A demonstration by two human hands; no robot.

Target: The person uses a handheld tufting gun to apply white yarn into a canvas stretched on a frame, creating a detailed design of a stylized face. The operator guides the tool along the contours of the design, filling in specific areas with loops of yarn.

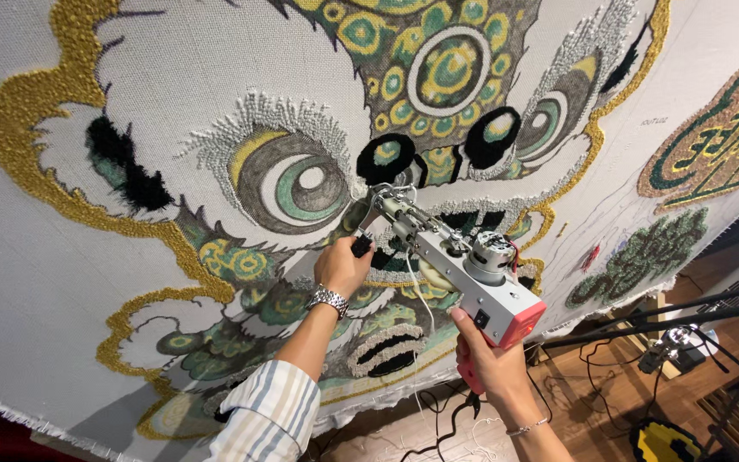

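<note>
A tufting gun (pixel 464 265), grey metal with a red rear and a round motor on top, is pressed nose-first against a large stretched white cloth (pixel 36 257). My left hand (pixel 341 267), with a metal wristwatch and a striped sleeve, grips the gun's black front handle. Low on the red rear grip my right hand (pixel 485 355) is closed, a thin bracelet on its wrist. The cloth bears a tufted lion-like face (pixel 301 184) in gold, green, black and white yarn. A white yarn strand (pixel 416 287) hangs from the gun.
Smaller tufted pieces (pixel 712 145) sit at the right of the cloth. Black metal stand bars (pixel 669 321) cross the lower right. Cables (pixel 446 428) and a yellow-and-black tufted piece (pixel 665 441) lie on the wooden floor below.
</note>
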